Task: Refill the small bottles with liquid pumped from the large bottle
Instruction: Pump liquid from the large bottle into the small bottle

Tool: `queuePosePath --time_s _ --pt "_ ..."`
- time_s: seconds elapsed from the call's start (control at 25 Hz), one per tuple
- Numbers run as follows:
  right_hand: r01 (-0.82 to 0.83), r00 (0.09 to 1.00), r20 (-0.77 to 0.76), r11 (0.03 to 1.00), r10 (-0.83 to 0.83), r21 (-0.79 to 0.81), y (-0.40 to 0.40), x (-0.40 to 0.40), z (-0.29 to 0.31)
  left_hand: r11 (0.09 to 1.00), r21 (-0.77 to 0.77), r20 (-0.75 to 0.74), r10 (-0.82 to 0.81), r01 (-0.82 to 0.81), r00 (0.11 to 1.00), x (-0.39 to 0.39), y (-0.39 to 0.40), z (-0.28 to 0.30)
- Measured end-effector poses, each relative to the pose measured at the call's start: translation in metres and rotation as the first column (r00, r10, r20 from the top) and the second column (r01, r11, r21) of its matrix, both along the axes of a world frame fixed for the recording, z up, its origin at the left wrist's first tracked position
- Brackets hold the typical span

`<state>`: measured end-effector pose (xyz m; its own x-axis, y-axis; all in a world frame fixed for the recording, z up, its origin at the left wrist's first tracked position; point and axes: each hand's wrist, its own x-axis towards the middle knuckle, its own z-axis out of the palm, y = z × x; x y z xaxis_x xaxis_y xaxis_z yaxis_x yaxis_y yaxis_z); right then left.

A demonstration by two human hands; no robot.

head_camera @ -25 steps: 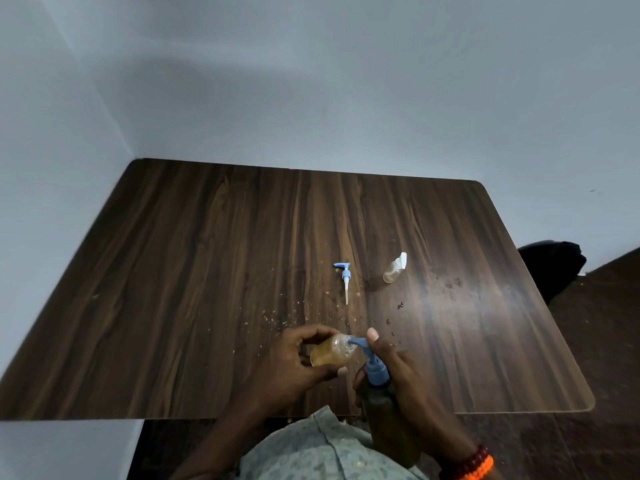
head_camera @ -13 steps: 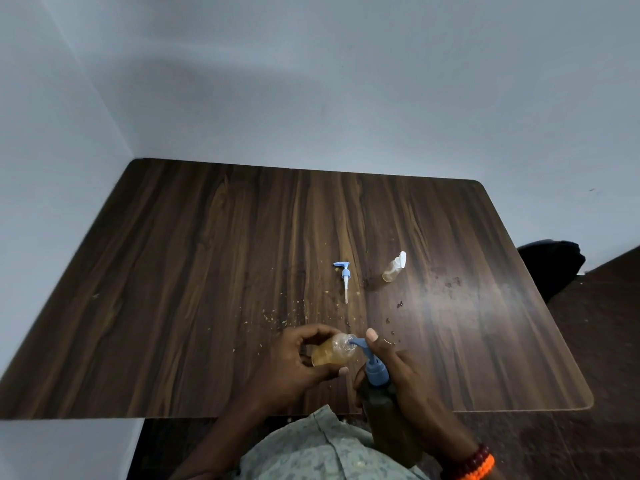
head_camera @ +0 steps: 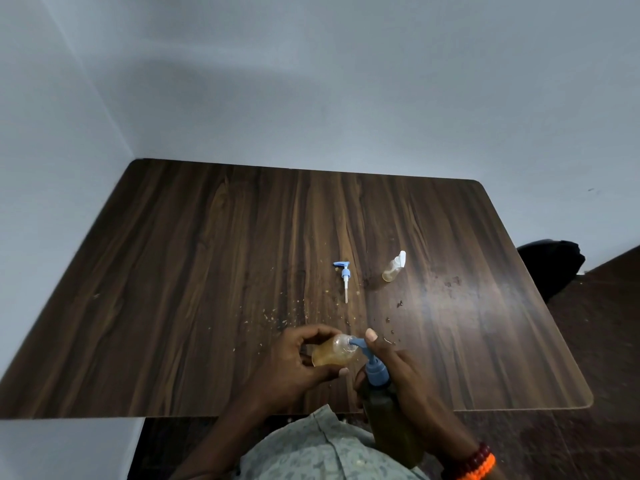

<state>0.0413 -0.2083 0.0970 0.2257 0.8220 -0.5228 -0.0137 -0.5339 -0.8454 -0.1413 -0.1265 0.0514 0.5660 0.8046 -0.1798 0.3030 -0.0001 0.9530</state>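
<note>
Head view shows your left hand (head_camera: 294, 362) curled round a small clear bottle (head_camera: 334, 353), tipped on its side with the open neck pointing right. Amber liquid pools along its lower side and fills roughly half of it. Your right hand (head_camera: 398, 375) wraps the neck of the large dark bottle (head_camera: 391, 427), which leans toward you over the near edge of the table (head_camera: 207, 271); its contents look dark olive-brown, and you cannot tell the level through the tinted wall. The blue pump (head_camera: 372, 365) sits on that bottle, its spout reaching into the small bottle's mouth, and your right index fingertip (head_camera: 371, 335) rests on top of the pump head.

The small bottle lies between your left thumb below and the fingers above, clear of the tabletop as far as the picture tells. The two hands are close together, joined by the spout.

Farther out on the table, a second small bottle (head_camera: 393, 268) with a white cap lies on its side, a little amber liquid in its base. A loose blue pump (head_camera: 344, 277) with a white tube lies just left of it, apart from it. Crumbs (head_camera: 277, 318) and dark specks are scattered between those things and your hands.

You work at the near edge, right of centre. Broad bare wood stretches left and beyond. The wall (head_camera: 311, 98) meets the table's far and left sides; a black bag (head_camera: 550, 265) sits past the right edge.
</note>
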Motion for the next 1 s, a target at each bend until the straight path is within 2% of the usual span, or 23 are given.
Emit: queuePosePath --time_s 0.12,0.4,0.6,1.0 --pt "0.011 0.999 -0.033 1.000 -0.011 -0.007 -0.004 0.003 -0.002 1.000 0.001 -0.003 0.001 -0.001 1.000 0.000 -0.001 0.000" --pt "-0.040 0.999 -0.004 0.999 0.040 -0.010 -0.001 0.000 0.004 1.000 0.012 -0.015 -0.008 0.009 1.000 0.000 -0.002 0.001" --pt "0.001 1.000 -0.019 1.000 -0.002 -0.019 -0.004 0.002 0.000 1.000 0.002 -0.015 -0.010 0.010 1.000 -0.001 -0.002 0.000" --pt "0.019 0.999 0.049 1.000 -0.018 -0.007 -0.004 0.004 -0.007 1.000 -0.007 -0.012 -0.011 0.011 1.000 -0.001 -0.001 -0.001"
